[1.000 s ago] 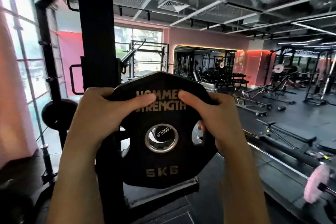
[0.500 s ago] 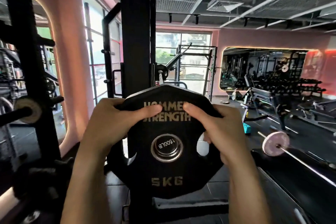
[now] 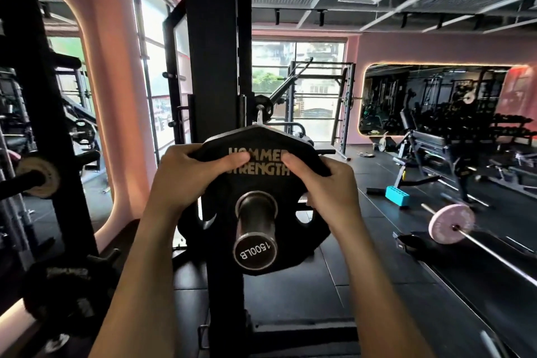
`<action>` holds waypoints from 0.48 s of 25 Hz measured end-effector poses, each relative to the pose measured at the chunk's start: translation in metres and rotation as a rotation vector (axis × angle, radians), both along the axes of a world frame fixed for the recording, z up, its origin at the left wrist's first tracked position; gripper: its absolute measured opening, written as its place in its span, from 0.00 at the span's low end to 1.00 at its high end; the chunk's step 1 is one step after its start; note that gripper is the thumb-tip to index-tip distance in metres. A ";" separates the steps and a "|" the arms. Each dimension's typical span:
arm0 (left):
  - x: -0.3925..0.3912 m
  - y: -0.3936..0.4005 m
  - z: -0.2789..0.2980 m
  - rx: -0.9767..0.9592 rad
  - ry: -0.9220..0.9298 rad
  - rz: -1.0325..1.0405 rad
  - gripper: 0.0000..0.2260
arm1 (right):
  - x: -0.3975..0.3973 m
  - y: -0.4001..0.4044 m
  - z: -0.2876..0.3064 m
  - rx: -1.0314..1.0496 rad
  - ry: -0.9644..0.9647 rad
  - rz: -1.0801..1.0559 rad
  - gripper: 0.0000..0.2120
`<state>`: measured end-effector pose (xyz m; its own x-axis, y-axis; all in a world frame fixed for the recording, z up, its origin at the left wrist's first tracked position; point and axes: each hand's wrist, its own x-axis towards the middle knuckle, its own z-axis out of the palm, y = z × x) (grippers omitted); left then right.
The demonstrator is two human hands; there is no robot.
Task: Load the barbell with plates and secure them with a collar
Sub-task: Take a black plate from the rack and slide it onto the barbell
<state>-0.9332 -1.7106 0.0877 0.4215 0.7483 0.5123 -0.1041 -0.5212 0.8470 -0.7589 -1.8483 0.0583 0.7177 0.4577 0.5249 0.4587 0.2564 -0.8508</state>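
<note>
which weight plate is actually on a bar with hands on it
The black Hammer Strength plate at centre: the chrome barbell sleeve pokes through its hole, and the left hand and right hand grip its top. The pink plate sits untouched on the floor bar.

I have a single wide-angle view, worn at head height and facing forward and slightly down. It sits close above both hands, right behind the black polygonal rubber weight plate (image 3: 255, 183), with the black steel rack upright (image 3: 216, 67) straight ahead.
</note>
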 end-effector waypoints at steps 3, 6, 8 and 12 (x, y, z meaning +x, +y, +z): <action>0.022 0.024 0.002 0.041 -0.004 0.020 0.26 | 0.020 0.022 0.000 -0.012 -0.020 -0.018 0.32; 0.043 0.050 0.000 0.063 -0.026 0.037 0.24 | 0.039 0.045 0.004 -0.033 -0.039 -0.053 0.27; 0.057 0.067 -0.003 0.043 -0.051 0.034 0.19 | 0.052 0.061 0.007 -0.056 -0.056 -0.057 0.25; 0.078 0.094 -0.009 0.017 -0.083 -0.005 0.13 | 0.077 0.088 0.013 -0.088 -0.085 -0.051 0.26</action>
